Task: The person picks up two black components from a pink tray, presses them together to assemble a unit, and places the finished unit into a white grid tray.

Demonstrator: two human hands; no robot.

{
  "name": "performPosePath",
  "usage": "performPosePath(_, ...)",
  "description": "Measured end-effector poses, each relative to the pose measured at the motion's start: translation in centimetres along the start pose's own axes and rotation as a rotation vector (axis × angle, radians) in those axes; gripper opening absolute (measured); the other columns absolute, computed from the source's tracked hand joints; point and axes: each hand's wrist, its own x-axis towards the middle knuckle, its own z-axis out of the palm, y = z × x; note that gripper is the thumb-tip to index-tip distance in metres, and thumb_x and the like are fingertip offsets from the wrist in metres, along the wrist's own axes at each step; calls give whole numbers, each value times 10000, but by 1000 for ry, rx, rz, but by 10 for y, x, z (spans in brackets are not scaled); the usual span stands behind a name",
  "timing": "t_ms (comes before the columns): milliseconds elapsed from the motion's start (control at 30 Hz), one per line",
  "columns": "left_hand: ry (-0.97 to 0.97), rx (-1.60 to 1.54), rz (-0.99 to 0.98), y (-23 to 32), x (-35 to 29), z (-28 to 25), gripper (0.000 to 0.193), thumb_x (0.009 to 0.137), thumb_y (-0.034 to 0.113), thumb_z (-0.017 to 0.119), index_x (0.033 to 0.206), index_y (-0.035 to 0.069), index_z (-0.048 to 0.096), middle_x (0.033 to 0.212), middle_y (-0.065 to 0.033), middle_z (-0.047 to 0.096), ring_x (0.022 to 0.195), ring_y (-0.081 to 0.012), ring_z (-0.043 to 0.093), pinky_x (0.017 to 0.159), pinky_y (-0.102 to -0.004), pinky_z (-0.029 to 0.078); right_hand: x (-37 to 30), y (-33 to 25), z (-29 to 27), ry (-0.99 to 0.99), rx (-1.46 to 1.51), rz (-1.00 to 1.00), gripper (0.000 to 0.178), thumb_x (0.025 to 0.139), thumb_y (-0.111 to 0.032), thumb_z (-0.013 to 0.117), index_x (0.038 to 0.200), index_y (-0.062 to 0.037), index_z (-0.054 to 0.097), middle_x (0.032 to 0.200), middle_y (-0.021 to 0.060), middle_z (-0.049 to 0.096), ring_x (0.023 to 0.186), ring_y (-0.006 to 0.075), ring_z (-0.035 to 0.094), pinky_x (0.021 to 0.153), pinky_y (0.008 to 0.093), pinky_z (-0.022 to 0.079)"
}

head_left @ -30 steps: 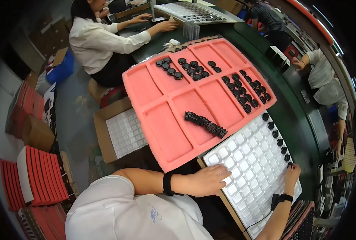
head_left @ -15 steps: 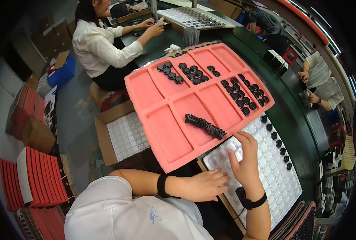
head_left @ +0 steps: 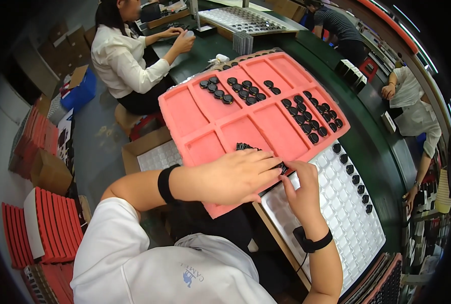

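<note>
A pink foam tray (head_left: 211, 123) with rectangular compartments lies tilted before me, its near right part overlapping a white plastic blister tray (head_left: 337, 197). In a near compartment, a row of small black round parts (head_left: 244, 146) stands on edge, packed face to face. My left hand (head_left: 235, 175) lies over this row, fingers stretched out and thumb apart, hiding most of it. At the row's right end, my right hand (head_left: 301, 190) has thumb and index finger closed about the end parts. Other black round parts (head_left: 304, 116) lie flat in several compartments.
Black parts (head_left: 355, 179) line the white tray's right edge. A cardboard box (head_left: 130, 152) holding white trays stands left, beyond my left arm. A co-worker in white (head_left: 126, 55) sits far left at the green table (head_left: 387, 167). Red foam trays (head_left: 58, 228) are stacked at left.
My left hand has moved up and forward from the tray's near edge onto the row of black parts. My right hand has shifted slightly, its fingers closing at the row's end.
</note>
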Motion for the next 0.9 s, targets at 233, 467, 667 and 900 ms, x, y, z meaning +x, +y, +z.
performPosePath(233, -134, 81, 64, -18, 11, 14, 739, 768, 318, 710, 1348, -11, 392, 1406, -176, 384, 1330, -328, 343, 1066, -440, 320, -3, 0, 4, 15, 8, 41, 363, 710, 10, 709, 1053, -15, 592, 1029, 123, 597, 966, 298, 528, 852, 370, 439)
performPosePath(467, -202, 46, 40, -17, 14, 17, 790, 763, 316, 706, 1388, 0, 340, 1443, -174, 339, 1341, -313, 327, 1081, -438, 296, -8, 3, -2, 30, 152, 202, 337, 739, 28, 685, 1062, -8, 594, 984, 102, 611, 927, 258, 563, 820, 356, 461)
performPosePath(667, -197, 42, -17, -12, 15, 5, 767, 764, 271, 708, 1389, 13, 346, 1447, -170, 340, 1338, -304, 339, 1070, -448, 317, -20, -3, -18, 22, 948, 475, 370, 825, 58, 596, 1183, 14, 511, 1182, 122, 578, 960, 179, 604, 838, 277, 485)
performPosePath(900, -131, -20, -48, -21, 3, -6, 681, 788, 236, 699, 1355, 12, 396, 1407, -183, 398, 1292, -319, 406, 1042, -427, 360, -35, -17, -27, 52, 1283, 620, 378, 832, 60, 582, 1197, 20, 490, 1205, 163, 563, 914, 188, 630, 808, 280, 507)
